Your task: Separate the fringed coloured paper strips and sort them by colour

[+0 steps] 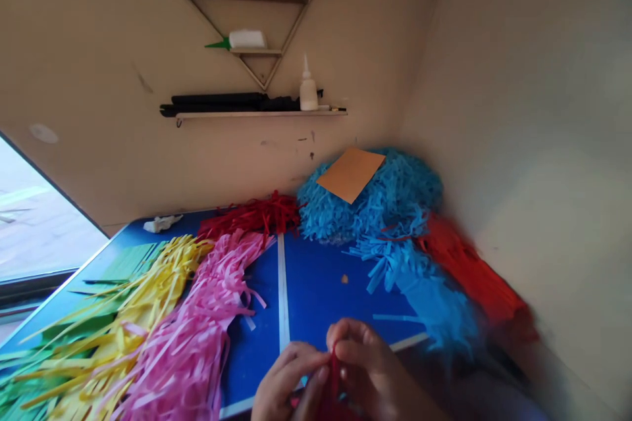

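Note:
My left hand (pixel 284 385) and my right hand (pixel 370 368) meet at the bottom centre, over the near edge of a blue table (pixel 320 289). Both pinch a thin red paper strip (pixel 334 381) that runs down between the fingertips. The fingers of both hands are closed on it. To the left lies a heap of pink paper strips (pixel 197 335), with yellow strips (pixel 143 302) and green strips (pixel 64 342) beyond it.
A red strip pile (pixel 254 214) and a big blue fringed pile (pixel 380 204) sit at the back, an orange card (pixel 351 173) on top. More red paper (pixel 474 276) lies along the right wall. A glue bottle (pixel 308 89) stands on a wall shelf.

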A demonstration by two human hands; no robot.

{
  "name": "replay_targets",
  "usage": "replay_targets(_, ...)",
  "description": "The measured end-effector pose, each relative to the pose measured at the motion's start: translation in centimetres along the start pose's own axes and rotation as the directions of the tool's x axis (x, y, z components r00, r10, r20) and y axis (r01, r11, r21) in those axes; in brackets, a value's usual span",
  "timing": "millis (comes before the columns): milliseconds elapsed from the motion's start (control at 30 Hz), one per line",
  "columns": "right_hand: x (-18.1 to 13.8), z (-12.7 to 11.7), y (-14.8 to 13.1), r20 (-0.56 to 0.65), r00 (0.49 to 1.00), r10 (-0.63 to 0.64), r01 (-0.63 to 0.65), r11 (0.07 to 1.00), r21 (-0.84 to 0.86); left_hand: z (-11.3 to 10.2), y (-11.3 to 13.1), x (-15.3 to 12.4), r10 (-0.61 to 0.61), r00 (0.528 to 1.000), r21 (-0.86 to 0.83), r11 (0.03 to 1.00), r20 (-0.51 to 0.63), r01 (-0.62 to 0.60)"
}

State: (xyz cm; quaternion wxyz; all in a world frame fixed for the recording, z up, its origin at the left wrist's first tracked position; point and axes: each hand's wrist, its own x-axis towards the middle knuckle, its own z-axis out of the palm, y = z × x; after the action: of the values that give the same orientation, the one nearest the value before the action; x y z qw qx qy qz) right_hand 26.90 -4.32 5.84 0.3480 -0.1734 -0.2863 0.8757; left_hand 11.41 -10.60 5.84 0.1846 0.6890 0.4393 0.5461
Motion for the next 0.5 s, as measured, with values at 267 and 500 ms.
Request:
replay_targets(267,0.4,0.5,0.6,-0.082,0.995,-0.051,0.054,0.998,0.031,1.1,-0.1,-0.3,-0.013,0.990,0.224,0.974,-0.142,0.045)
replay_targets(500,0.7,0.5,1.6,-0.261,0.948,-0.183,0.157,0.980,-0.119,2.1,-1.3,-1.9,0.007,0.965,0.312,0.947,-0.260,0.078)
